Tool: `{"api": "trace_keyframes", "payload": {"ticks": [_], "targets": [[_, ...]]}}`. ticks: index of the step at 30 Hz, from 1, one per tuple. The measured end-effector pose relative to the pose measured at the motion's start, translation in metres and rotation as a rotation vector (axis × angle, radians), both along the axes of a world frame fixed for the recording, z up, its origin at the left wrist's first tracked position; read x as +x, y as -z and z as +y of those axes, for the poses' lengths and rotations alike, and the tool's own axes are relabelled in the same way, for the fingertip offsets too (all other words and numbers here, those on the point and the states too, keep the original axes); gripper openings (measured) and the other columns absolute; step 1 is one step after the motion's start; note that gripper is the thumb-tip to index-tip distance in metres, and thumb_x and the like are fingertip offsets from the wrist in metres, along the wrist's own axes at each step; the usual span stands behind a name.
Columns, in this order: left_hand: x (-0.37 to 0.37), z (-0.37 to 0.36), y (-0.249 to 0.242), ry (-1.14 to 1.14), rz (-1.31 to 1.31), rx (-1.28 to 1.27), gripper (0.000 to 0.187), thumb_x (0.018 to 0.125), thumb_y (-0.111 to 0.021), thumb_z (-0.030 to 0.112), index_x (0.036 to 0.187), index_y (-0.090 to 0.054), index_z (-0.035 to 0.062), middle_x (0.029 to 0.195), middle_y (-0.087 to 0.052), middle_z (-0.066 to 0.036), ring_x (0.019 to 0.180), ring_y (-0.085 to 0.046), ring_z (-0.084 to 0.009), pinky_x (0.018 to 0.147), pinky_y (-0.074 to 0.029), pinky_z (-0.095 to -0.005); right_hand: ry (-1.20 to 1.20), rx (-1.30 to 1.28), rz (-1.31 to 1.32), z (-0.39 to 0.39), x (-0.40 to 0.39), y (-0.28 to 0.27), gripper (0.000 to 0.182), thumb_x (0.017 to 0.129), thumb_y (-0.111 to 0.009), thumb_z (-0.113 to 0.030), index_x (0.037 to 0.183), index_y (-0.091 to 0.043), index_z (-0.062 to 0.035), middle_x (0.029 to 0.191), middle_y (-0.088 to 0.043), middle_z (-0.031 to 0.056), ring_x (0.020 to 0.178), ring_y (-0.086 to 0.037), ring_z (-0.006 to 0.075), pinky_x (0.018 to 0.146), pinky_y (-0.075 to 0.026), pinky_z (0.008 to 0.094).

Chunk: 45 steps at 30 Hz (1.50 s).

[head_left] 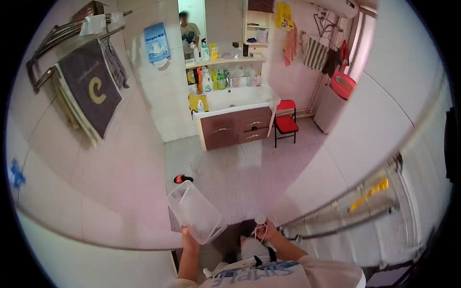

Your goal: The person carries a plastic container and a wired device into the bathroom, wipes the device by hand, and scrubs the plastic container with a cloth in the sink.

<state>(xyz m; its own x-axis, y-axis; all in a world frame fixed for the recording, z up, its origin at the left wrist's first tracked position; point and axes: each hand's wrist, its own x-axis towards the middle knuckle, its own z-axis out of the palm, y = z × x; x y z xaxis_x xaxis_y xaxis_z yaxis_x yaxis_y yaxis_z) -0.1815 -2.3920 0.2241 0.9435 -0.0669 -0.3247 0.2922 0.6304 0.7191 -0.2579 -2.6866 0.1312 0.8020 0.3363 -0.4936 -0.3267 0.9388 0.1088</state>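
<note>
A blue wall poster far ahead of the hands reads "Deeyeo"; a dark hanging towel up to the left bears a gold "C". The left hand, arm raised, grips the bottom edge of a clear rectangular plastic container, tilted. Just beside it, the right hand closes around a small white round object. Bare speckled floor stretches beyond both hands to the brown sink cabinet.

Head camera, high, facing down, wide fisheye
</note>
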Motion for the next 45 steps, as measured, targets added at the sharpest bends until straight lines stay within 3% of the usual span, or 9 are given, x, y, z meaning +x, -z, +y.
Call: {"api": "trace_keyframes", "payload": {"ticks": [5,8,10,17,25,30,36,39,45], "targets": [[0.117,-0.06,0.007,0.08,0.268,-0.046,0.043,0.066,-0.049,0.036,0.103,-0.039,0.0169,0.095,-0.041,-0.003,0.087,-0.04,-0.019,0.074,-0.034,-0.039,0.124,-0.099,0.064,-0.045,0.119,-0.019,0.032,0.078,-0.035,-0.031,0.077,-0.051,-0.0032,0.069,-0.053,0.0099,0.064,-0.052,0.0203,0.057,-0.046,0.0314],[0.181,-0.105,-0.008,0.085,0.401,-0.042,0.046,0.066,-0.048,0.039,0.105,-0.039,0.0153,0.099,-0.042,-0.005,0.091,-0.041,-0.0208,0.075,-0.034,-0.0388,-0.069,0.231,-0.072,-0.087,0.19,-0.022,0.038,0.074,-0.041,-0.035,0.084,-0.052,0.0005,0.075,-0.055,0.0126,0.068,-0.054,0.0225,0.061,-0.048,0.0318],[0.246,-0.144,-0.002,0.167,0.393,-0.042,0.05,0.066,-0.049,0.039,0.106,-0.038,0.0123,0.104,-0.042,-0.008,0.095,-0.041,-0.0229,0.076,-0.034,-0.0387,0.191,-0.033,0.036,-0.113,0.248,-0.032,0.042,0.077,-0.035,-0.036,0.092,-0.049,0.001,0.086,-0.053,0.012,0.073,-0.052,0.0239,0.057,-0.046,0.0294],[0.384,-0.212,0.005,0.169,0.448,-0.16,0.054,0.065,-0.051,0.036,0.11,-0.034,0.0115,0.107,-0.041,-0.01,0.1,-0.039,-0.0246,0.081,-0.032,-0.0397,0.351,-0.085,0.099,-0.179,0.348,-0.036,0.042,0.075,-0.038,-0.039,0.092,-0.049,-0.0017,0.086,-0.054,0.0116,0.072,-0.052,0.0237,0.058,-0.046,0.0302],[0.553,-0.261,0.037,0.248,0.341,0.147,0.071,0.067,-0.056,0.035,0.119,-0.012,0.0165,0.114,-0.035,-0.008,0.105,-0.035,-0.0262,0.073,-0.036,-0.0449,0.592,-0.263,0.109,-0.237,0.486,-0.052,0.033,0.072,-0.049,-0.036,0.083,-0.053,-0.0051,0.08,-0.056,0.0119,0.069,-0.054,0.0251,0.061,-0.048,0.0328],[0.636,-0.296,0.052,0.271,0.305,0.136,0.066,0.069,-0.056,0.034,0.119,-0.014,0.0186,0.114,-0.037,-0.005,0.105,-0.036,-0.0251,0.07,-0.039,-0.0432,0.521,-0.359,0.109,-0.281,0.595,-0.1,0.028,0.073,-0.052,-0.028,0.087,-0.053,-0.0043,0.08,-0.055,0.0126,0.072,-0.053,0.0259,0.061,-0.048,0.0324],[0.698,-0.342,0.041,0.201,0.384,0.207,0.073,0.07,-0.058,0.033,0.119,-0.006,0.0157,0.112,-0.04,-0.005,0.104,-0.036,-0.0231,0.078,-0.034,-0.0423,0.229,-0.344,-0.281,-0.337,0.727,-0.164,0.036,0.076,-0.046,-0.035,0.097,-0.049,-0.0055,0.085,-0.053,0.011,0.08,-0.05,0.0224,0.062,-0.045,0.0286],[0.722,-0.364,0.054,0.167,0.316,0.246,0.08,0.068,-0.06,0.032,0.12,-0.001,0.0142,0.11,-0.041,-0.008,0.102,-0.038,-0.0215,0.078,-0.035,-0.0386,0.036,-0.394,-0.41,-0.363,0.802,-0.164,0.043,0.077,-0.043,-0.043,0.099,-0.046,-0.0064,0.083,-0.053,0.0105,0.076,-0.049,0.0222,0.06,-0.045,0.0284],[0.764,-0.424,0.081,-0.062,0.449,0.262,0.09,0.063,-0.065,0.031,0.121,-0.001,0.0066,0.105,-0.042,-0.015,0.091,-0.044,-0.0216,0.072,-0.039,-0.0339,-0.427,-0.422,-0.243,-0.373,0.926,-0.138,0.05,0.076,-0.042,-0.046,0.103,-0.044,-0.0043,0.085,-0.051,0.0104,0.076,-0.05,0.0209,0.061,-0.044,0.0285]]}}
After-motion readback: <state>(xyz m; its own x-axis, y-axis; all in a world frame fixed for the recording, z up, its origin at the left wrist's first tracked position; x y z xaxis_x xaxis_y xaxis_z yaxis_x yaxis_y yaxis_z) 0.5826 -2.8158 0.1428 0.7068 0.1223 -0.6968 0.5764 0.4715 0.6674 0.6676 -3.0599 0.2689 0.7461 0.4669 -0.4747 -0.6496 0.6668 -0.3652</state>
